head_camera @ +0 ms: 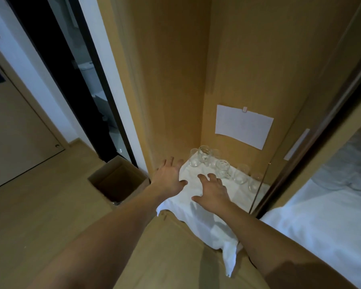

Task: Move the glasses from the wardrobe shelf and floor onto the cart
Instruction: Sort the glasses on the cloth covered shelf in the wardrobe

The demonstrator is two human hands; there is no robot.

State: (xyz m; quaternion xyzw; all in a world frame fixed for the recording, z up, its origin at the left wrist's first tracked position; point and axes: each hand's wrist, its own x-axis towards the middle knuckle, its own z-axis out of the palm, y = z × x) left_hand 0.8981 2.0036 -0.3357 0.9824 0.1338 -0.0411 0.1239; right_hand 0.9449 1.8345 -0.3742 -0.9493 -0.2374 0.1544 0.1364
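Several clear glasses (204, 156) stand on a white cloth (198, 207) spread over the wardrobe shelf, grouped toward the back corner and along the rear wall. Another glass (223, 171) sits just beyond my right fingertips. My left hand (168, 177) reaches in over the cloth's left edge, fingers spread, holding nothing. My right hand (213, 190) hovers over the cloth with fingers apart, short of the glasses. No cart is in view.
An open cardboard box (119, 180) stands on the wooden floor left of the wardrobe. A white paper sheet (244, 126) is taped to the wardrobe's back wall. The sliding door frame (300, 142) borders the right side, with a white bed (321, 236) beyond it.
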